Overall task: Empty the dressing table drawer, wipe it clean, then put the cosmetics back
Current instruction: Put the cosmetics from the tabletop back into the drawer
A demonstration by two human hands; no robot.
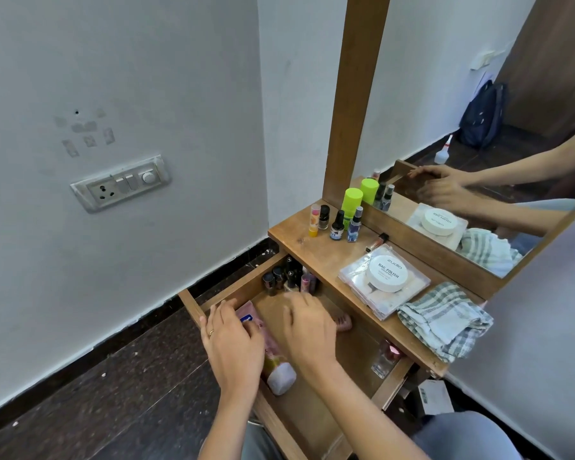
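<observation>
The drawer [193,303] is pulled open, its near end cut off by the frame. A pink tube [279,376] in it is mostly hidden under the left hand [233,340]. The right hand [309,327] is blurred, and whether either hand grips anything cannot be told. A glass bottle [384,361] is half hidden beneath the tabletop [312,247]. Small bottles [286,277] are crowded in the far corner.
</observation>
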